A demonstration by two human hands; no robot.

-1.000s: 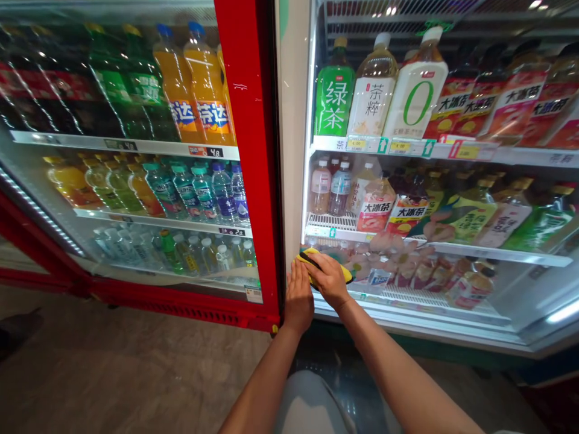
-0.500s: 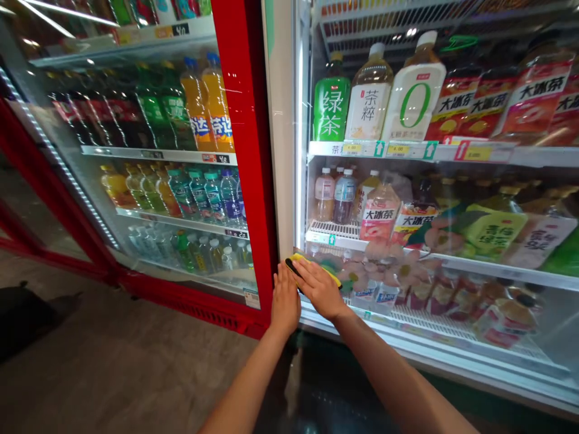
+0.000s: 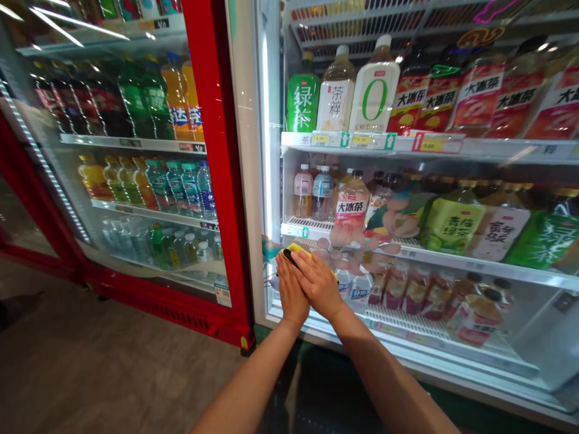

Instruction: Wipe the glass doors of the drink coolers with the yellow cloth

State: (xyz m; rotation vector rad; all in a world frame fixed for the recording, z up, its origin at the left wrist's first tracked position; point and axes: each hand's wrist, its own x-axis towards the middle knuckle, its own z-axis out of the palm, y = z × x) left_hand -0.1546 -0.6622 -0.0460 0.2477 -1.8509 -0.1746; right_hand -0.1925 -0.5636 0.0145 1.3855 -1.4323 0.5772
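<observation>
Both my hands press side by side against the glass door point(image 3: 452, 289) of the right-hand drinks fridge, near its lower left corner. Between them and the glass is a flat yellow squeegee point(image 3: 296, 248) with a black strip, mostly covered by fingers. My right hand point(image 3: 322, 286) is closed over it. My left hand point(image 3: 293, 292) lies against the right one, its fingers together and their tips at the black strip. A pale flower decal point(image 3: 384, 259) spreads over the glass to the right. Part of a teal decal point(image 3: 270, 248) shows left of my fingertips.
A red-framed fridge point(image 3: 217, 181) with bottled drinks stands to the left, beside the white frame point(image 3: 246, 181). Tea bottles point(image 3: 337, 90) fill the shelves behind the glass. Grey floor point(image 3: 158, 367) lies below left.
The view has shifted right, so the fridges appear farther left. My hands have moved right over the glass with the squeegee, away from the white frame, and more teal decal shows.
</observation>
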